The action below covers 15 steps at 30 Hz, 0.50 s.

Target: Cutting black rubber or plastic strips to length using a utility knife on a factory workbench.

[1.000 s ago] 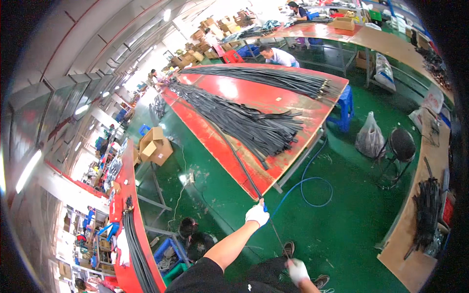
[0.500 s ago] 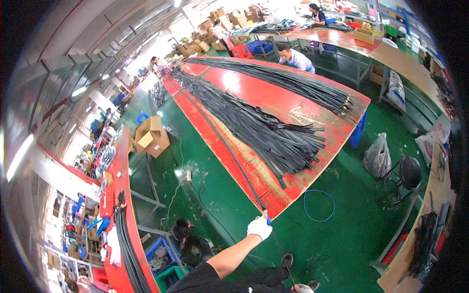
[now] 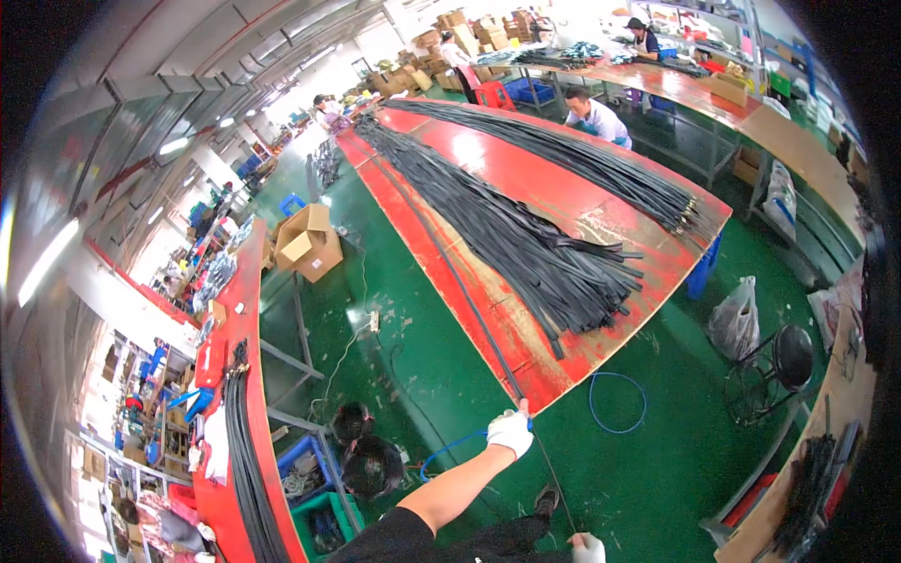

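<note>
My left hand [image 3: 511,433], in a white glove, is closed at the near corner of the red table [image 3: 582,371]. It grips the near end of a long flat black sleeve [image 3: 469,314] that lies along the table's left edge. A small blue piece [image 3: 530,425] shows at its fingers, and a blue hose [image 3: 449,448] meets the glove from the left. A thin dark cord [image 3: 554,474] runs from there down to my right hand [image 3: 587,548]. That gloved hand is closed around the cord, partly cut off by the lower edge.
A heap of black sleeves [image 3: 526,253] and a second bundle [image 3: 601,169] cover much of the table. A person [image 3: 601,122] bends at its far side. On the floor are a blue hose loop [image 3: 618,403], a stool [image 3: 790,358], a plastic bag [image 3: 735,321] and a carton [image 3: 310,244].
My right hand has come further into view, to the right and slightly up, with the cord. The blue hose now shows left of my left hand. The whole view has shifted slightly.
</note>
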{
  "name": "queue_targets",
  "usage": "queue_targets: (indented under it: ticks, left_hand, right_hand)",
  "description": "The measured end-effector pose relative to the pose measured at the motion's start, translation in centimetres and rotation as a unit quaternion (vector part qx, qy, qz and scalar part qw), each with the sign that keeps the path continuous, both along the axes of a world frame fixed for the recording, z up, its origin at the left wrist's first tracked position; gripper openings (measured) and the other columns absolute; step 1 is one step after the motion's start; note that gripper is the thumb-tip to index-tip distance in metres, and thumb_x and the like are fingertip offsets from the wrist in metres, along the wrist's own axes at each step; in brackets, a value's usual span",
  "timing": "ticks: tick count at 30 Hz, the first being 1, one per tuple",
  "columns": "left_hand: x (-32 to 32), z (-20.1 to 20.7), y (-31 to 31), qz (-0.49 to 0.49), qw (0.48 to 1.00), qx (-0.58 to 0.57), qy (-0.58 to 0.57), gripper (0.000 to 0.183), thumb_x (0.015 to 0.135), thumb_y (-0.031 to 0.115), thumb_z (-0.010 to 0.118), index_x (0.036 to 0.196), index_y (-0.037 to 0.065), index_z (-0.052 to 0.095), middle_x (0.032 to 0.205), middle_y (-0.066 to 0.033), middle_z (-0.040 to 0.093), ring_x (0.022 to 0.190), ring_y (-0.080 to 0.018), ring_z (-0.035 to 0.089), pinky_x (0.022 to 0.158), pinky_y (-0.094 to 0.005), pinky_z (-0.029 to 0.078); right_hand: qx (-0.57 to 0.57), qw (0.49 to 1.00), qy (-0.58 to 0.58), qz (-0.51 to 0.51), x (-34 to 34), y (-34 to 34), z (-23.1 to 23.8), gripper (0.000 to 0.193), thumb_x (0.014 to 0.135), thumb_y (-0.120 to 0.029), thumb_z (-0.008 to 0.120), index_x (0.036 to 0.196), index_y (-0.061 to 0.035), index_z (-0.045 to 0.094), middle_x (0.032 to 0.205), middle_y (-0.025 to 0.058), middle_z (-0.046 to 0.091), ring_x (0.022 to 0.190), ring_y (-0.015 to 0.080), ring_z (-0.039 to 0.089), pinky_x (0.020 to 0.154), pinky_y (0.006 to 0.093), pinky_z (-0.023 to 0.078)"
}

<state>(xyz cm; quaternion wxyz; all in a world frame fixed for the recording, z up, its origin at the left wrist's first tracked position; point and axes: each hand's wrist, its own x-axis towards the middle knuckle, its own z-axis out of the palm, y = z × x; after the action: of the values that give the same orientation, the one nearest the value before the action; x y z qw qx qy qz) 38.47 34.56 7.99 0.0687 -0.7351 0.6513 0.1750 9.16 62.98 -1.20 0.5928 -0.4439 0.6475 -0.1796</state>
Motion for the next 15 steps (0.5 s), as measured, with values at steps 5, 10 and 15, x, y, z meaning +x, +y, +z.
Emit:
queue_targets:
  ticks: [5,10,15]
  left_hand:
    - [-2.9,0.4,1.1,-0.013,1.000,0.011,-0.001,0.071,0.094,0.020,0.057,0.162,0.009,0.042,0.119,-0.0252,0.069,0.107,-0.0418,0.072,0.093,-0.0509,0.057]
    - [-1.0,-0.8,2.4,-0.011,1.000,0.023,-0.018,0.081,0.088,0.024,0.064,0.164,0.013,0.039,0.122,-0.0237,0.068,0.107,-0.0414,0.071,0.095,-0.0507,0.057]
    - [-2.3,1.2,1.5,-0.008,1.000,0.027,0.010,0.076,0.091,0.022,0.061,0.163,0.010,0.040,0.123,-0.0237,0.069,0.109,-0.0403,0.071,0.096,-0.0485,0.057]
  right_hand:
    - [0.008,0.992,-0.110,-0.068,5.7,-4.1,-3.4,0.037,0.107,-0.034,0.059,0.096,-0.0033,0.076,0.076,0.0059,0.068,0.070,0.0167,0.063,0.067,0.0348,0.051]
    - [0.107,0.973,-0.194,-0.060,8.5,-15.4,3.8,0.030,0.106,-0.030,0.059,0.109,-0.0041,0.073,0.073,0.0007,0.061,0.060,0.0127,0.055,0.053,0.0315,0.043]
    - [-0.037,0.999,-0.008,-0.010,2.8,-7.5,-0.4,0.033,0.106,-0.029,0.060,0.095,-0.0007,0.073,0.080,0.0082,0.070,0.073,0.0170,0.063,0.069,0.0356,0.051]
